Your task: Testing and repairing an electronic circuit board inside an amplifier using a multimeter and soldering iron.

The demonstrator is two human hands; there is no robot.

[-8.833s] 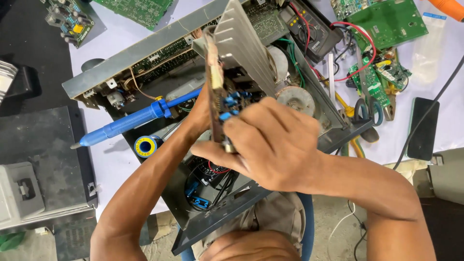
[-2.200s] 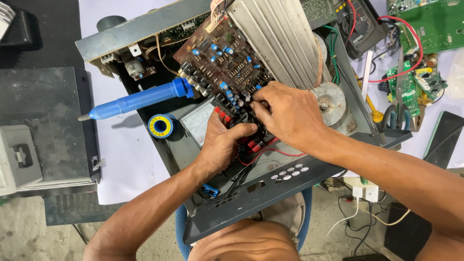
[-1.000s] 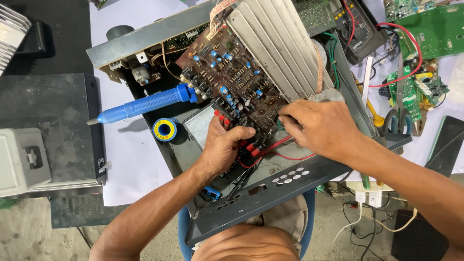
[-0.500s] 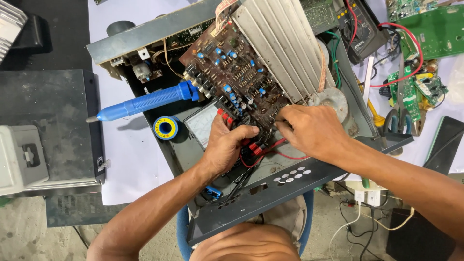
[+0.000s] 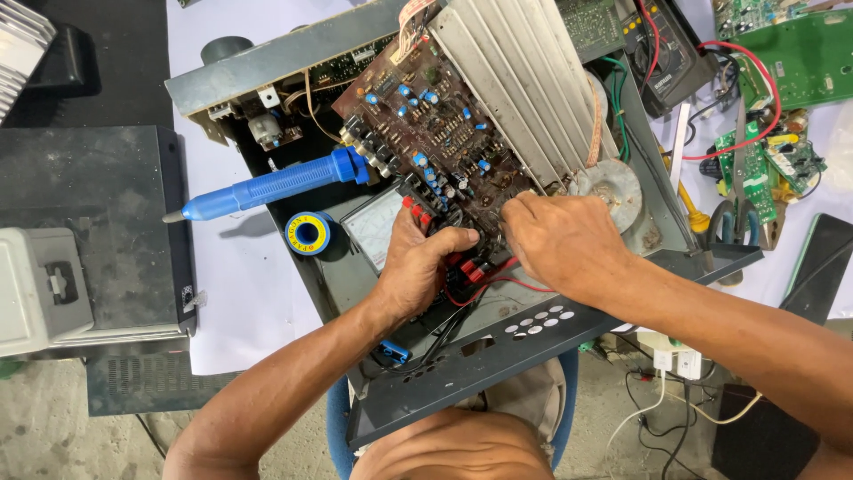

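White-papered bench, open amp chassis (image 5: 498, 356); both hands curled, left (image 5: 425, 267) & right (image 5: 564, 244) pinching brown circuit board (image 5: 444, 142) edge.

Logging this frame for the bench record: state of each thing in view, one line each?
Chassis: lid off, insides exposed.
Brown board: lifted out, tilted, still wired.
Heatsink: fixed along the board.
Left hand: gripping the board's lower edge.
Right hand: fingertips pressed on the board.
Desoldering pump: lying on the chassis edge, untouched.
Solder reel: lying flat.
Scissors: closed.
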